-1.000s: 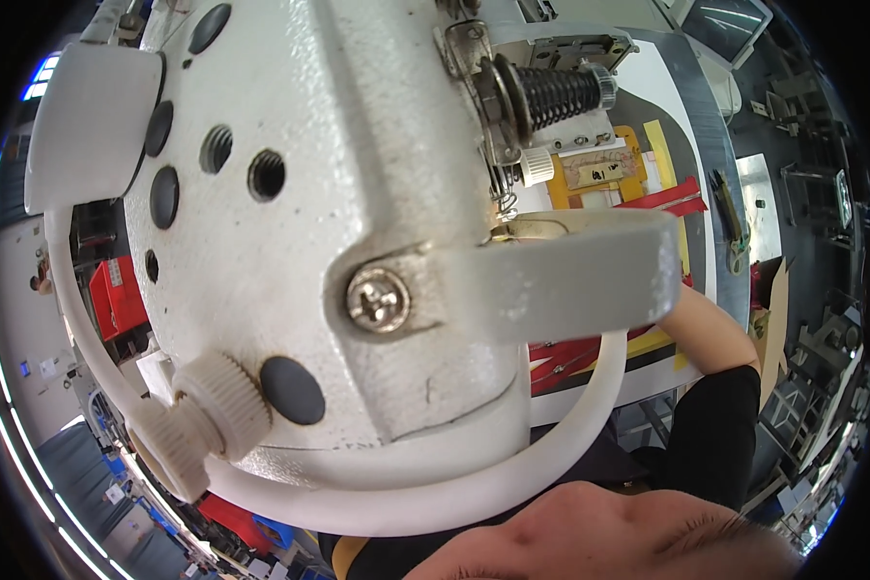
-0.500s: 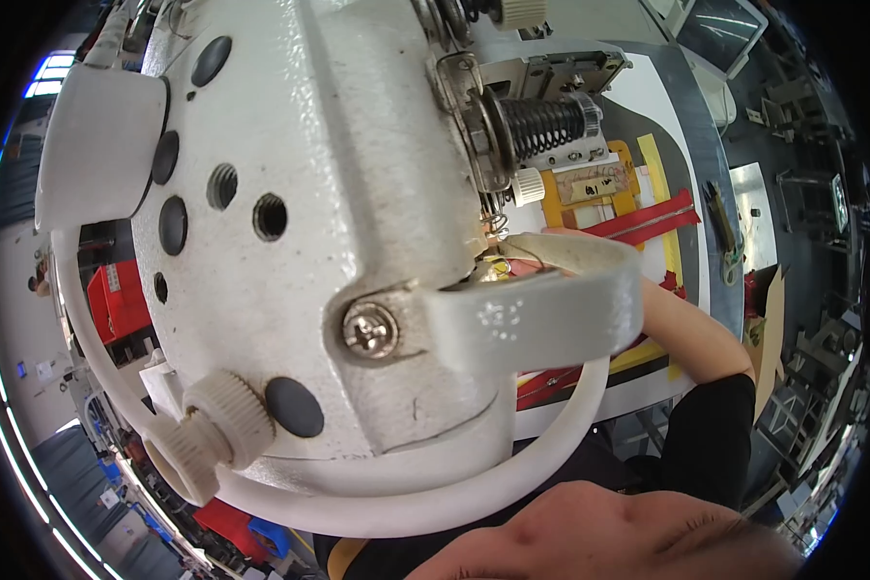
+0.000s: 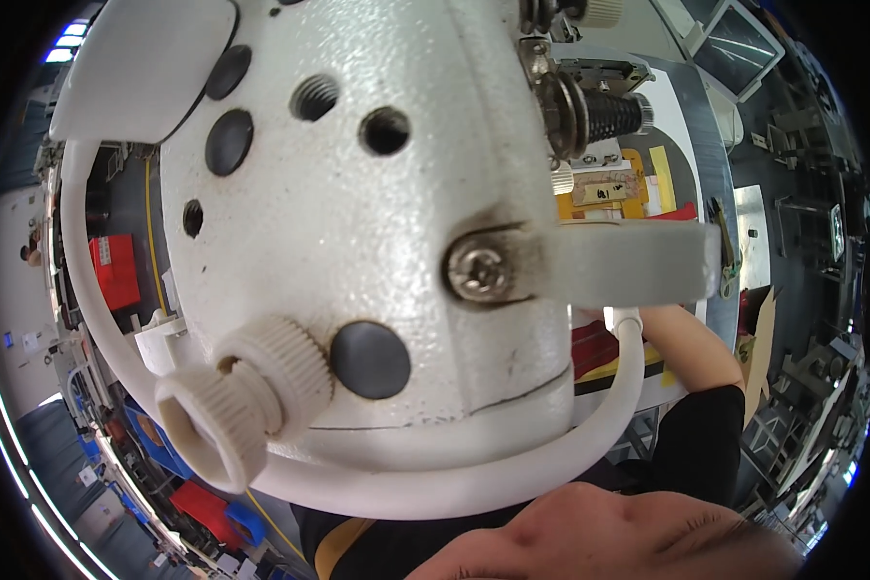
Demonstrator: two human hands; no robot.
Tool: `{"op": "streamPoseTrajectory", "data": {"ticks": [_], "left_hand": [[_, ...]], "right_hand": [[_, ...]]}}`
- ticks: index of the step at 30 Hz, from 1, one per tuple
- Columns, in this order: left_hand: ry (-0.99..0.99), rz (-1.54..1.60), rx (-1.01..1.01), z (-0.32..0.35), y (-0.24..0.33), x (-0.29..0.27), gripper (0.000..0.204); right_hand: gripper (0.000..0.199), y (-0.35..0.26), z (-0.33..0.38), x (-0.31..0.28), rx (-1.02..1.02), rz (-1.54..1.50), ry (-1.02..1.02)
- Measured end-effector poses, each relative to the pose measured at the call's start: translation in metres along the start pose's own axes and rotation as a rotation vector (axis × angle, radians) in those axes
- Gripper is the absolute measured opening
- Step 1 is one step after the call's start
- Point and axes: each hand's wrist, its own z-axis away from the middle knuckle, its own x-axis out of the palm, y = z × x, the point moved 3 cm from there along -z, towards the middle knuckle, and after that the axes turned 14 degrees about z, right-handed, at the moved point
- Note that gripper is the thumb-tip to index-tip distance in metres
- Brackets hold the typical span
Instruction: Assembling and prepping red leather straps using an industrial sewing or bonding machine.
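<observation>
A white sewing machine head fills the frame at close range, hiding the right hand beyond its forearm, its fingers' grip impossible to tell, the left hand unseen.

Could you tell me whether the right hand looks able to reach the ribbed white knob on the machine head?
Hard to say: the right hand is hidden behind the machine head, only its forearm showing, while the ribbed white knob faces the camera.

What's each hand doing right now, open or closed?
Left: cannot tell; only blurred skin at the lower edge.
Right: hand hidden behind the sewing machine head; only forearm shows.
</observation>
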Motion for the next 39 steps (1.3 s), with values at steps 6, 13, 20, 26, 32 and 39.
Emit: {"op": "streamPoseTrajectory", "data": {"ticks": [6, 13, 20, 26, 32, 39], "left_hand": [[-0.009, -0.476, 0.010, -0.003, 0.038, -0.013, 0.050], [0.032, -0.480, 0.154, -0.009, 0.026, -0.015, 0.051], [0.007, -0.598, 0.223, -0.005, 0.015, -0.013, 0.056], [-0.014, -0.636, 0.261, -0.006, 0.007, -0.008, 0.058], [-0.017, -0.645, 0.253, 0.007, 0.010, -0.031, 0.056], [-0.042, -0.638, 0.278, 0.054, 0.011, -0.053, 0.053]], "right_hand": [[0.043, -0.005, -0.009, -0.006, -0.005, -0.047, 0.013], [0.042, 0.000, 0.000, -0.001, 0.019, 0.041, 0.003], [0.039, -0.001, -0.003, -0.005, 0.060, -0.014, -0.045], [0.039, 0.000, -0.001, -0.004, 0.055, -0.028, 0.043], [0.040, -0.003, -0.004, -0.005, 0.037, 0.011, 0.016], [0.043, -0.001, -0.002, -0.008, 0.045, 0.036, 0.038]]}}
